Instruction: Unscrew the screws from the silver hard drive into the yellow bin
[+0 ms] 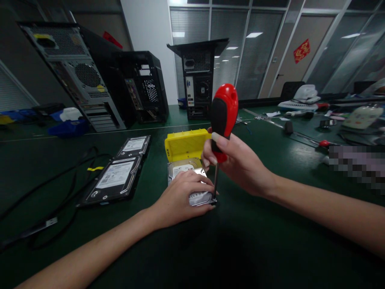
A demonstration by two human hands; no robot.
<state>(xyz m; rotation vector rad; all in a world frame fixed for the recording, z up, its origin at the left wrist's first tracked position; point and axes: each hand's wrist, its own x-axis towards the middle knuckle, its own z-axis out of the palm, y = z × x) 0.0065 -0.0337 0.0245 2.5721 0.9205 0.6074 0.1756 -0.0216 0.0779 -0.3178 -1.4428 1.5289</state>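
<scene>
A silver hard drive point(197, 163) lies flat on the green table, its label partly covered by my left hand point(186, 190). The fingers of that hand are wrapped over the drive and grip its near and right edges. My right hand point(237, 158) is closed around the red and black handle of a screwdriver point(225, 114). The screwdriver stands nearly upright, its shaft running down to the drive's near right corner, by my left fingertips. Whether a screw sits under the tip is too small to tell. Directly behind the drive is a yellow plastic case point(188, 145).
Two more hard drives point(117, 174) lie to the left, beside black cables point(73, 176). Computer towers point(87, 76) stand at the back left, another tower point(198, 80) behind the yellow case. A blue bin point(69, 127) sits far left. Tools and a red-handled screwdriver point(325, 143) lie right.
</scene>
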